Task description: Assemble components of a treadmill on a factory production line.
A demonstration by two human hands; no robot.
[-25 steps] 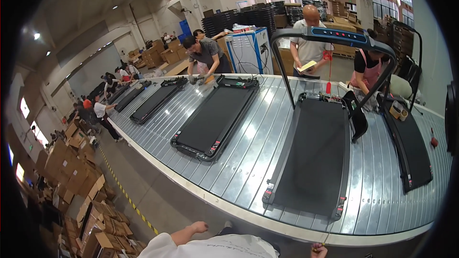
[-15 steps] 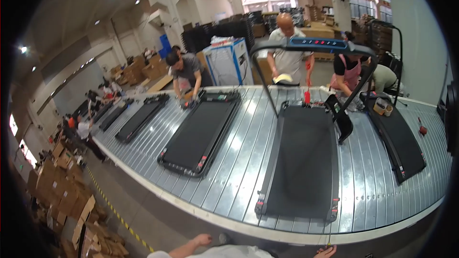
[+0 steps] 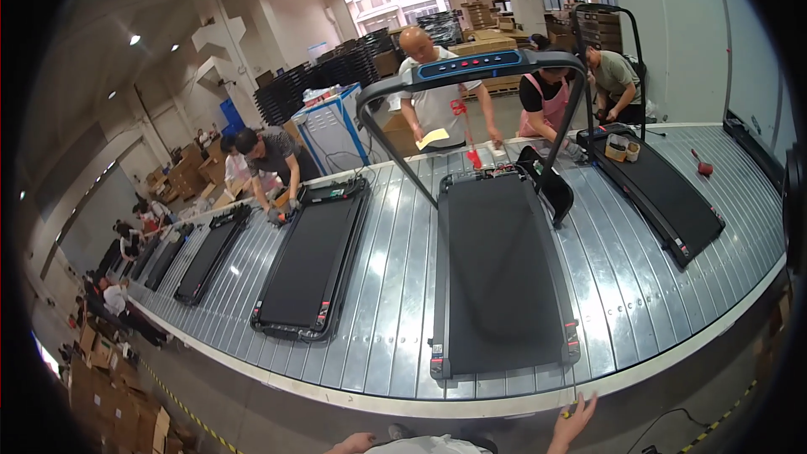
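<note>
**Treadmill on the slatted conveyor, hands at the near edge**

Treadmill [image 3: 503, 273] nearest the person lies lengthwise on the conveyor [image 3: 382, 303], a broad curved belt of ribbed grey metal slats that bends with the lens. Its black running deck is matt and flat, with a small red mark at each near corner. Its handlebar frame [image 3: 471, 76] stands upright at the far end, a rounded black arch with a dark blue console strip across the top. A second treadmill [image 3: 311, 265] lies flat to the left, with no frame raised, and more decks trail off behind it, too small to make out. A third treadmill [image 3: 660, 185] lies to the right with its own upright frame, and its far end is hidden behind a worker.

Several workers stand across the conveyor. One holds a yellow sheet [image 3: 433, 137]. Cardboard boxes [image 3: 118, 395] pile up on the floor at lower left, partly lost in the dark rim of the lens.

The right hand [image 3: 574, 422] rises at the bottom edge, just below the conveyor's near rim and close to the deck's near right corner. Its fingers are spread loosely, and something small and yellowish sits at the fingertips; whether it is gripped cannot be told. The left hand [image 3: 353, 443] is cut off by the frame's lower edge. Only knuckles show, so its opening and any hold cannot be told.
</note>
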